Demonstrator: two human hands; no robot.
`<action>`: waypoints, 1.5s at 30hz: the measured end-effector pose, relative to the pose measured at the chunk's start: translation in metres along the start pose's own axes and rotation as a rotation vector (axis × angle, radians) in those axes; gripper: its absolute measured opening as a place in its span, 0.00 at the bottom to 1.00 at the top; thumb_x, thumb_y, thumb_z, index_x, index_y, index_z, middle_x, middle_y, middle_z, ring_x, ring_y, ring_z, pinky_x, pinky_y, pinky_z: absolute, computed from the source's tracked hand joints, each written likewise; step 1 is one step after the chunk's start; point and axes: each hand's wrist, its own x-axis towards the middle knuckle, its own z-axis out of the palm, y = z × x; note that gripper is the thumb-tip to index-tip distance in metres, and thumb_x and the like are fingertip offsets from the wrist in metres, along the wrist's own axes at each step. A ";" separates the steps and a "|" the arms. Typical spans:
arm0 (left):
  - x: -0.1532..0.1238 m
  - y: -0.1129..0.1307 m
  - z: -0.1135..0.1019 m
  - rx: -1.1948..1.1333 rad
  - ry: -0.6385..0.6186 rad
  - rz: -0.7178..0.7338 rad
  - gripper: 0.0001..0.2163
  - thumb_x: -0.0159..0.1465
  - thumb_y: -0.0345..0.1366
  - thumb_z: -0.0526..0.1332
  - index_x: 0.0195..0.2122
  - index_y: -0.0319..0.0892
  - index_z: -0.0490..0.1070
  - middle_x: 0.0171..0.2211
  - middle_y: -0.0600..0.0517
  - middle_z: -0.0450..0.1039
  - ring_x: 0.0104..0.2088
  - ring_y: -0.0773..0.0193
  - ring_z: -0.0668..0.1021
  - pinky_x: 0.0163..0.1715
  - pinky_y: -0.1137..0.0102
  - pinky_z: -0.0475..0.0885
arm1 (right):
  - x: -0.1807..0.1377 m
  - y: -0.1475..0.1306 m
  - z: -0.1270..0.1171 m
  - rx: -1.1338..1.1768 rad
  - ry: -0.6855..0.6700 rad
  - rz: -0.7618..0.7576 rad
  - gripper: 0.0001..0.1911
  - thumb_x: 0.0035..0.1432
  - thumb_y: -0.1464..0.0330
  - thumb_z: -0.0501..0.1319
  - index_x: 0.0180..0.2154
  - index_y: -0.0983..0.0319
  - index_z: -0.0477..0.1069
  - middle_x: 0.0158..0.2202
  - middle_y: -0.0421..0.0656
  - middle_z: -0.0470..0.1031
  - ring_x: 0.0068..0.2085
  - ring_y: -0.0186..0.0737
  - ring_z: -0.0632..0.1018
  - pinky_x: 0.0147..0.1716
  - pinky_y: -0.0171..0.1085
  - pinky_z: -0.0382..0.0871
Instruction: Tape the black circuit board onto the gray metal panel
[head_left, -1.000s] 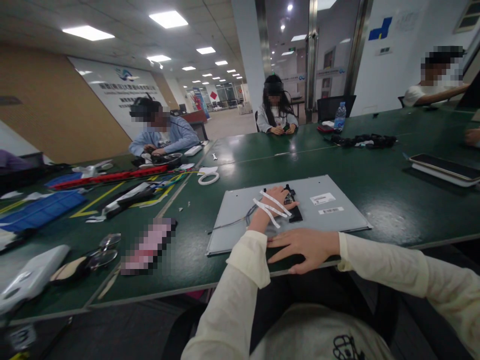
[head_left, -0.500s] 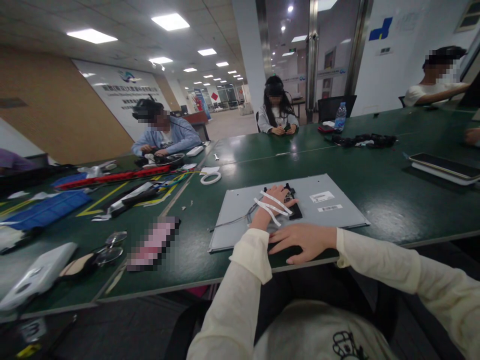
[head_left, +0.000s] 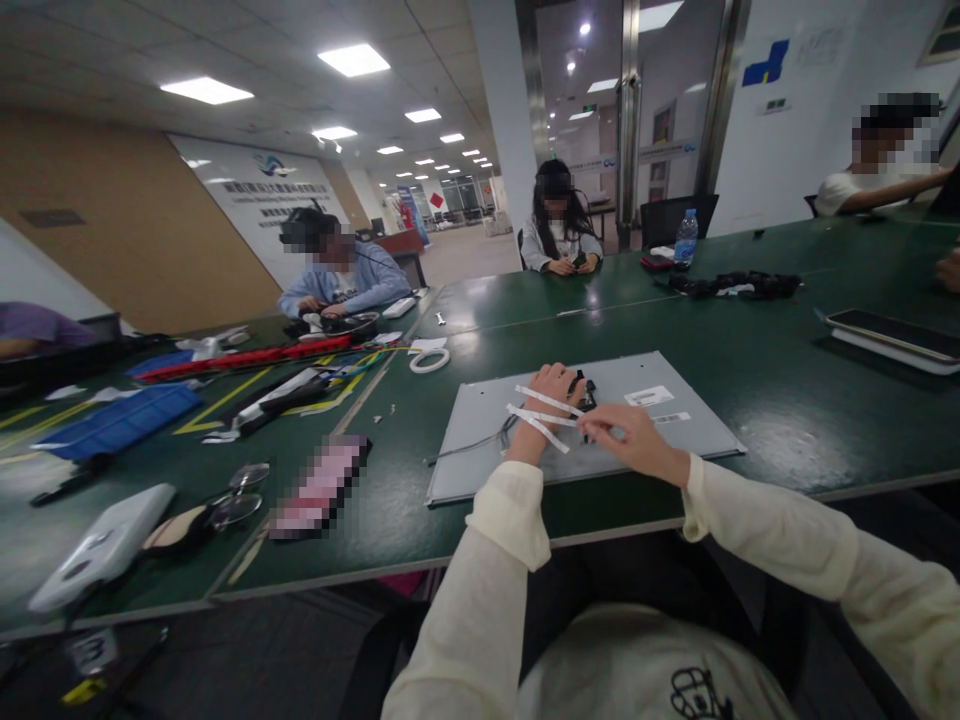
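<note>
Grey panel (head_left: 616,376) on green table (head_left: 772,360), lit office (head_left: 465,262)

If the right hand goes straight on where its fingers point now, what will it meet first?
Most likely the white strips across the left hand; the right hand may be touching one, but depth is unclear.

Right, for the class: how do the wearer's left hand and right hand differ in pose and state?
The left hand has white strips across its back and wrist; the right hand has none lying across it. The left hand points away from the wearer; the right hand points leftward, its fingers at the strips' ends, grip unclear. Both hands are over the grey panel and emerge from cream sleeves.
</note>
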 end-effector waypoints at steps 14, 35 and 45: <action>-0.002 0.011 -0.003 -0.089 0.038 -0.034 0.12 0.69 0.34 0.48 0.40 0.38 0.71 0.42 0.41 0.71 0.45 0.54 0.72 0.49 0.58 0.66 | 0.016 0.025 0.002 0.033 0.009 0.332 0.21 0.60 0.52 0.57 0.30 0.62 0.75 0.26 0.40 0.75 0.27 0.35 0.71 0.29 0.33 0.60; 0.006 -0.016 0.023 -0.080 0.146 -0.341 0.18 0.68 0.29 0.46 0.58 0.39 0.63 0.53 0.42 0.71 0.54 0.58 0.73 0.53 0.63 0.67 | 0.049 0.087 -0.023 0.408 0.040 0.860 0.11 0.57 0.63 0.62 0.31 0.66 0.74 0.21 0.38 0.66 0.19 0.25 0.64 0.14 0.25 0.46; 0.006 -0.018 0.039 -0.062 -0.179 -0.079 0.20 0.69 0.31 0.44 0.62 0.35 0.59 0.60 0.40 0.65 0.59 0.57 0.69 0.57 0.63 0.65 | 0.044 0.082 -0.024 0.246 0.010 0.883 0.09 0.59 0.70 0.59 0.29 0.67 0.76 0.22 0.41 0.73 0.17 0.24 0.67 0.13 0.25 0.49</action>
